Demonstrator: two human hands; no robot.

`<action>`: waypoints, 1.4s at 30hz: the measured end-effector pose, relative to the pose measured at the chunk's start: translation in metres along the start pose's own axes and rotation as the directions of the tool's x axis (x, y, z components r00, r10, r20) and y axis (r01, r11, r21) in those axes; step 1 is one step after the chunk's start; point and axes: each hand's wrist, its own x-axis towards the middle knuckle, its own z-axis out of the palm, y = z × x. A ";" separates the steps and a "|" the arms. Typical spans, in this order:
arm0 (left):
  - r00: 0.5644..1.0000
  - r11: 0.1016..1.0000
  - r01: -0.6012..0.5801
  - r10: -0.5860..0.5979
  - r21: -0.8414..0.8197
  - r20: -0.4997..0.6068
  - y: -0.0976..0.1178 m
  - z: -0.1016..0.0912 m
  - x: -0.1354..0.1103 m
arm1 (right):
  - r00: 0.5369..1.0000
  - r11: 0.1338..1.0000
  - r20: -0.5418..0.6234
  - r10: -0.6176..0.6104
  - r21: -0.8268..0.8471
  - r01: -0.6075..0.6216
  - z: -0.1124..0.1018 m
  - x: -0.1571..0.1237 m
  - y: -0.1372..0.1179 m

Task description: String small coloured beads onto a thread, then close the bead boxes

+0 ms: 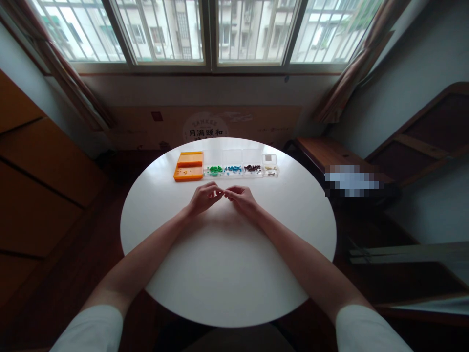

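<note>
Above the white round table, my left hand and my right hand meet fingertip to fingertip. Both are closed in a pinch, and whatever lies between the fingers is too small to make out. Just beyond them stands a row of small clear boxes with raised lids. One holds green pieces, another blue pieces, and a third dark brown pieces. A smaller clear box at the right end has pale bits in it. On the left sits an orange tray with a few small orange pieces.
A window with bars fills the far wall, above a large printed cardboard panel. To the right is a wooden bench with a blurred pale patch on it. Wooden cabinets stand on the left.
</note>
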 end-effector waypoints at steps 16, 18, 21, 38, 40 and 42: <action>0.996 0.992 0.059 -0.067 0.109 0.065 -0.016 -0.001 -0.003 | 0.926 0.972 -0.346 -0.150 -0.224 0.074 -0.035 0.033 -0.012; 0.995 0.992 0.051 -0.060 0.113 0.075 -0.017 0.000 -0.004 | 0.876 0.934 -0.426 -0.226 -0.351 0.070 -0.057 0.044 -0.022; 0.995 0.992 0.046 -0.057 0.117 0.087 -0.018 -0.001 -0.005 | 0.753 0.802 -0.524 -0.397 -0.597 0.007 -0.094 0.055 -0.035; 0.991 0.987 0.077 -0.091 0.142 0.094 -0.014 -0.001 -0.003 | 0.932 0.830 -0.241 -0.269 -0.550 0.098 -0.071 0.052 -0.004; 0.991 0.984 0.084 -0.099 0.154 0.092 -0.014 -0.002 -0.003 | 0.971 0.828 -0.068 -0.230 -0.538 0.159 -0.045 0.042 0.001; 0.990 0.982 0.091 -0.107 0.166 0.089 -0.014 -0.002 -0.003 | 0.971 0.777 0.027 -0.239 -0.594 0.208 -0.026 0.031 0.006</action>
